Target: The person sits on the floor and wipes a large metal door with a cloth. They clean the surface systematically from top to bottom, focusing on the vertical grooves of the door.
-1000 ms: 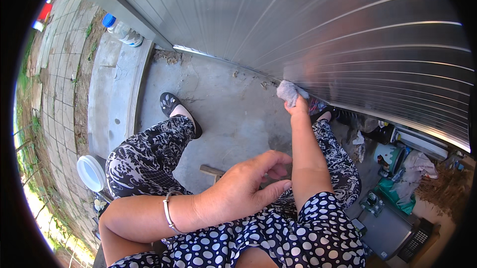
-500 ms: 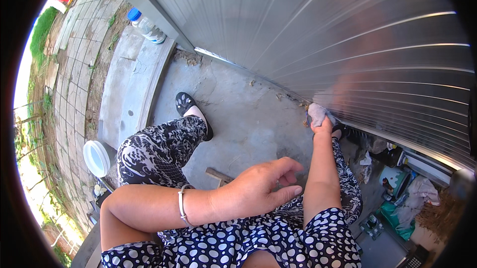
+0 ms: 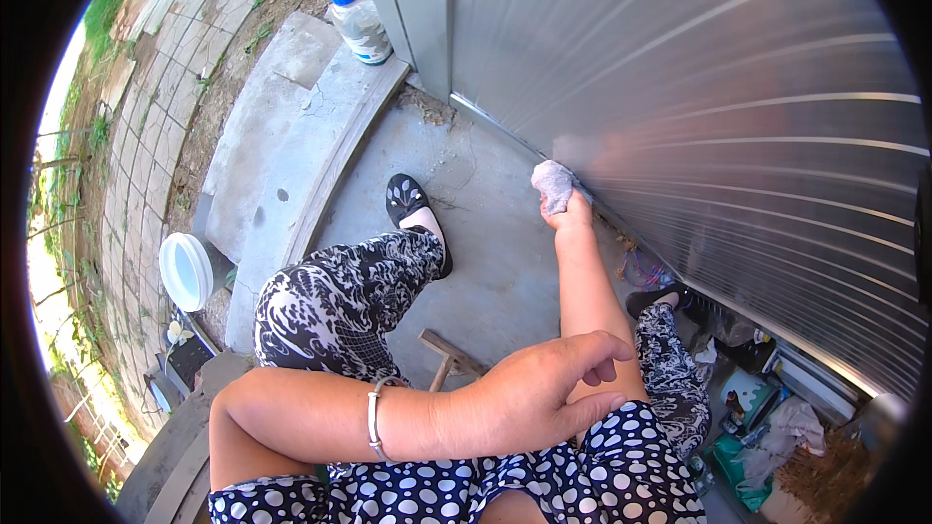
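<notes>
My right hand (image 3: 571, 210) reaches forward, its fingers closed on a pale greyish-pink cloth (image 3: 552, 183). That cloth sits against the bottom edge of a ribbed grey metal door or panel (image 3: 680, 106), close to the concrete floor (image 3: 495, 213). Bent across my body, my left arm wears a silvery bracelet (image 3: 375, 417). My left hand (image 3: 544, 388) hovers in front of my lap with nothing in it; thumb and loosely curled fingers are apart. It overlaps my right forearm in the picture.
At left runs a concrete step (image 3: 282, 155) with a blue-lidded clear jar (image 3: 359, 24) at its far end. A white bucket (image 3: 186, 271) stands beside it. A wooden piece (image 3: 451, 354) lies near my legs. Plastic bags (image 3: 786, 437) and clutter fill the lower right.
My right hand and the cloth have moved left along the panel's lower edge. The view has shifted, so the step and jar appear farther right. My left hand keeps its pose.
</notes>
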A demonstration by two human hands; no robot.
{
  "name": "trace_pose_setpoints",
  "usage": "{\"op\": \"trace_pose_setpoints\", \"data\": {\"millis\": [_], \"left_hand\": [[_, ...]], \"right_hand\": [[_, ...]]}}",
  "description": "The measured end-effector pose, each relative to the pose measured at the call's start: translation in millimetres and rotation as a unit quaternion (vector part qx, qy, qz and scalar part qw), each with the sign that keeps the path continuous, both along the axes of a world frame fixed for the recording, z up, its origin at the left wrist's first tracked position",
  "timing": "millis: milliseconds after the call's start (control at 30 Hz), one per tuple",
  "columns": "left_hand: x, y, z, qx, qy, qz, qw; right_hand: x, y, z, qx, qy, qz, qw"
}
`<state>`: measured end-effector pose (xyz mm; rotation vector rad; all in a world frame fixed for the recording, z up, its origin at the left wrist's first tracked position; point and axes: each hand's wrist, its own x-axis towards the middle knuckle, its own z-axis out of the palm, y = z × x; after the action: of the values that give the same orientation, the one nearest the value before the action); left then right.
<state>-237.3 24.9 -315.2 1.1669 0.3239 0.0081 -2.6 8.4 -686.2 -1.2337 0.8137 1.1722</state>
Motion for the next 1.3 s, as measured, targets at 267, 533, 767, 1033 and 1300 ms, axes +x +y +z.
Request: {"op": "trace_pose_setpoints", "data": {"millis": [267,533,767,1033,1300], "left_hand": [[-10,19,-7,-0.029,-0.006,0.029,0.999],[-9,20,-7,-0.015,-0.017,0.054,0.998],[-2,15,2,-0.017,0.019,-0.008,1.0],[19,-16,-5,0.016,0.064,-0.066,0.996],[40,-33,-7,0.019,0.096,-0.086,0.991]], "right_hand": [[-65,109,-21,0.111,0.086,0.062,0.988],[-49,91,-12,0.006,0.05,0.017,0.999],[6,-27,-15,-0.052,-0.052,-0.01,0.997],[83,-159,-29,-0.124,-0.073,-0.053,0.988],[160,-276,-35,-0.137,-0.086,-0.101,0.982]]}}
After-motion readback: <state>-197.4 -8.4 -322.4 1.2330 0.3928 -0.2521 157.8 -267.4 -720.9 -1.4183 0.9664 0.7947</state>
